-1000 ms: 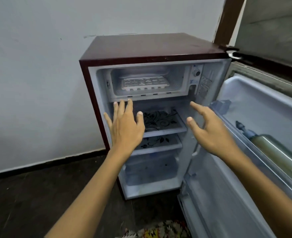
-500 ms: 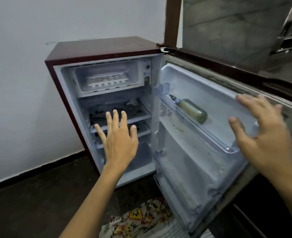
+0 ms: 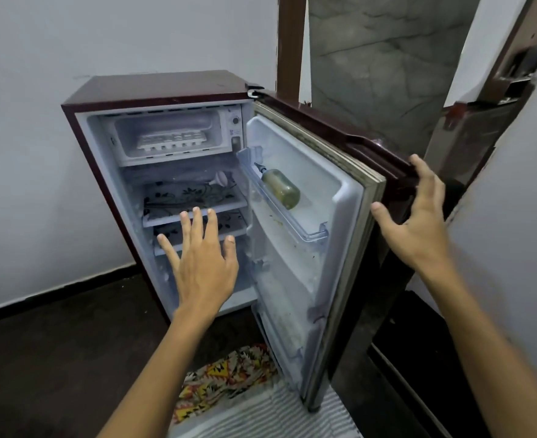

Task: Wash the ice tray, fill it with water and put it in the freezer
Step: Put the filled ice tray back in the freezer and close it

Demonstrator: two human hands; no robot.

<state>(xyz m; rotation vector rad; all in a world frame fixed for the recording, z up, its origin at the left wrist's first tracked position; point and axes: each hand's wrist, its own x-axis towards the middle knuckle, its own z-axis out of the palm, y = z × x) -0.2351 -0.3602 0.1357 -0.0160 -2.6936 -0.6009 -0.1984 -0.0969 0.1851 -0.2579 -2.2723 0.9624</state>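
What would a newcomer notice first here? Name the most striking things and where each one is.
The small maroon fridge stands open against the white wall, its ice tray in the top freezer compartment. The right hand is at the outer edge of the door, the left hand spread before the shelves. A yellowish bottle lies in the door rack.

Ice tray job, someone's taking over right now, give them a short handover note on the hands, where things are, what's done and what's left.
Left hand: open, empty, held in front of the fridge shelves.
Right hand: open, fingers on the outer edge of the fridge door, thumb at its front edge.
Ice tray: sitting in the freezer compartment at the top of the mini fridge. Whether it holds water cannot be told.
Done: tray placed in freezer.
Left: probably just swing the door shut.
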